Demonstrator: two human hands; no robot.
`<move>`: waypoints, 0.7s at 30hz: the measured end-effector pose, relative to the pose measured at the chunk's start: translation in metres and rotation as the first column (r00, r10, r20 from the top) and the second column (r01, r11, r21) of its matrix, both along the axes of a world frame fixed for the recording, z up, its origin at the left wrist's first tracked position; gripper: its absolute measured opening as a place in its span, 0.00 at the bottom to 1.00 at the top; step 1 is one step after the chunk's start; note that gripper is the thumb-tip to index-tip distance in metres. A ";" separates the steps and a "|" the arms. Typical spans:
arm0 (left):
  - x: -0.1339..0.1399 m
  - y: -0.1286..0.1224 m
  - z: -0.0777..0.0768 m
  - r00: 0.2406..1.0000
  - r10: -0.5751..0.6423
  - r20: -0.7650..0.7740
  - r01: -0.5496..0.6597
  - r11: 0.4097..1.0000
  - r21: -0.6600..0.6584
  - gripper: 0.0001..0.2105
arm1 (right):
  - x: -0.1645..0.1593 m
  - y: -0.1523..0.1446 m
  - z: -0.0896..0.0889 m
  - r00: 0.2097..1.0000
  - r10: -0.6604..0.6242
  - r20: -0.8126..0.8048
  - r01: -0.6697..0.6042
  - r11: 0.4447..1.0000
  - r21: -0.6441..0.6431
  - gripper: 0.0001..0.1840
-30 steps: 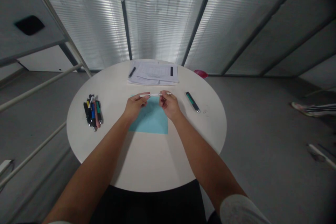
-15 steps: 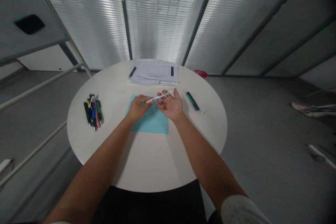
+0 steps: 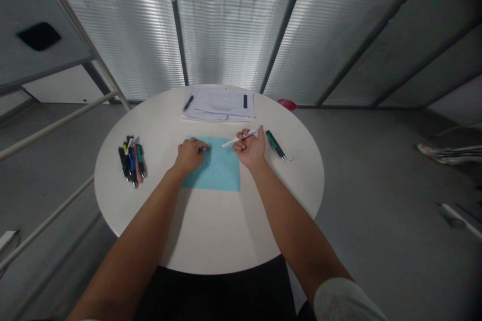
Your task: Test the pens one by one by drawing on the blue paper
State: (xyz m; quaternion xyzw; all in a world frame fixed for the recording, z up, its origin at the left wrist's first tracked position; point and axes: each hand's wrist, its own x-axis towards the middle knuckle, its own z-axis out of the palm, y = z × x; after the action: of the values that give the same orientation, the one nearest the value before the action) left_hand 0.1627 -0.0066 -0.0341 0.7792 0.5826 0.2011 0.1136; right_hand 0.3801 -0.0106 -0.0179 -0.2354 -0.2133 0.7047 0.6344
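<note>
A slim white pen lies across the fingers of my right hand, its tip pointing left over a light blue sheet of paper. The palm is turned up, with the fingers curled round the pen. My left hand rests at the sheet's left edge, apart from the pen and holding nothing. Its index finger stretches toward the right, while the other fingers are partly hidden. Just right of my right hand lies a black and green pen.
Several pens and markers lie bunched on the left of the round white table. At the far edge is a stack of printed papers with a black pen on it. Metal rails stand left; a person's foot shows at right.
My left hand has let go of the white pen and drawn back to the left. My right hand keeps the pen and has shifted slightly right.
</note>
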 end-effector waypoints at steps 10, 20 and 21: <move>0.000 0.002 -0.001 1.000 0.011 -0.001 -0.011 1.000 0.013 0.17 | 0.003 0.001 -0.003 0.998 -0.060 -0.010 0.060 0.998 -0.019 0.24; 0.001 0.000 0.000 1.000 0.012 -0.006 -0.012 1.000 0.013 0.17 | -0.001 0.003 0.002 0.991 -0.114 0.073 0.117 0.992 -0.046 0.21; 0.001 0.000 0.000 1.000 0.009 -0.002 -0.009 1.000 0.018 0.17 | -0.003 0.003 0.002 0.983 -0.153 0.106 0.159 0.986 -0.045 0.18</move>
State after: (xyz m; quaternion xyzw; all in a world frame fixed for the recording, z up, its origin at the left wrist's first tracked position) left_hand 0.1639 -0.0066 -0.0341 0.7778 0.5844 0.2060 0.1053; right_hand 0.3771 -0.0079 -0.0157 -0.3038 -0.2075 0.6454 0.6694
